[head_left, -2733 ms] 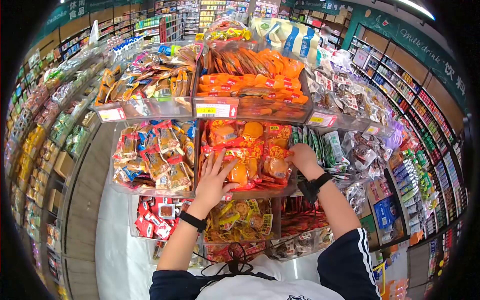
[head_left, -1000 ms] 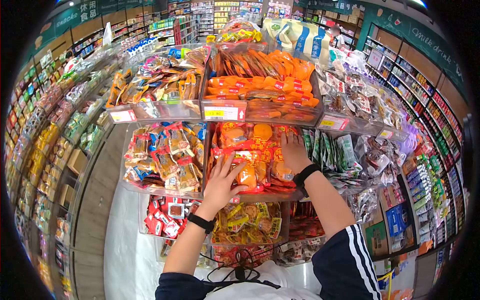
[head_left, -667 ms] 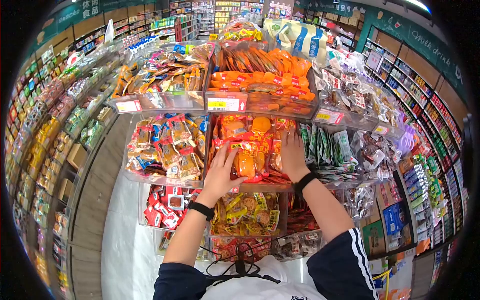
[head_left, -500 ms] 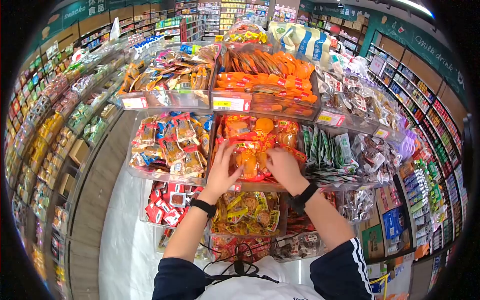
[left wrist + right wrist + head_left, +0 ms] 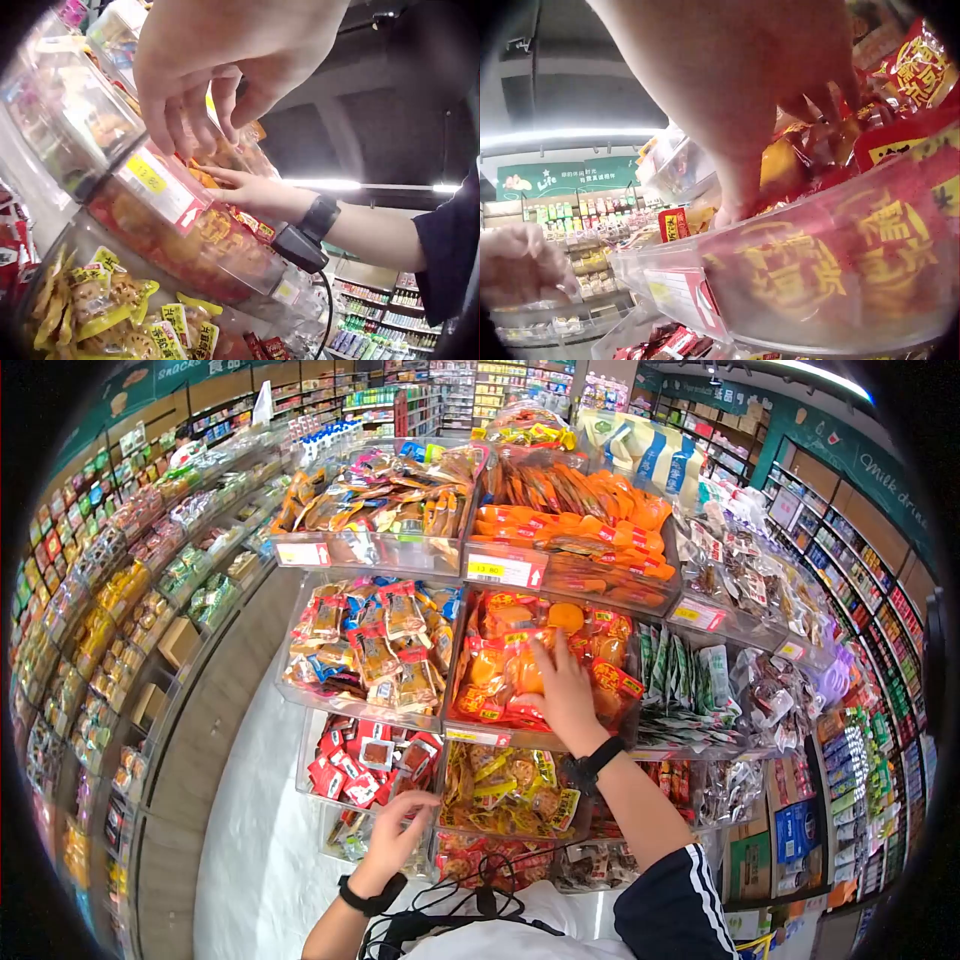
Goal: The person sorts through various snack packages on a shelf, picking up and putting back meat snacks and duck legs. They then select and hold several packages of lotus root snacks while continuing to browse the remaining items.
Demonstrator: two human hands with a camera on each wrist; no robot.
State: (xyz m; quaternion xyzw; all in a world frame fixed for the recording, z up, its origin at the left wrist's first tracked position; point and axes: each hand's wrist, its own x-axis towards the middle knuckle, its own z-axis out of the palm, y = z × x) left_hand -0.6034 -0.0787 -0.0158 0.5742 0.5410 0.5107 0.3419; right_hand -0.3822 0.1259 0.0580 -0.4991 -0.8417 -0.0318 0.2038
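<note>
Red packets with orange contents [image 5: 487, 665] fill the middle bin. The right hand [image 5: 568, 695] lies over them, fingers spread and touching the packets; in the right wrist view this hand [image 5: 735, 82] reaches over the clear bin wall [image 5: 817, 277], its fingertips among the red packets [image 5: 922, 67]. Lower and to the left, the left hand [image 5: 395, 840] hangs in front of the lower bins with loosely bent fingers and nothing in it. The left wrist view has that hand [image 5: 232, 67] near the price label [image 5: 154, 180], fingers curving down, empty.
Yellow packets [image 5: 505, 785] and red-and-white packets [image 5: 372, 760] lie in lower bins. Left of the red packets is a bin of brown snacks [image 5: 385, 645]; green packets [image 5: 690, 675] stand at their right. Orange packets [image 5: 580, 525] fill the upper bin, above its price label [image 5: 503, 569].
The left hand has come off the red packets and moved down and back, empty. The right hand remains over the packets, with its fingers now more spread. The head view has shifted, moving the bins rightward.
</note>
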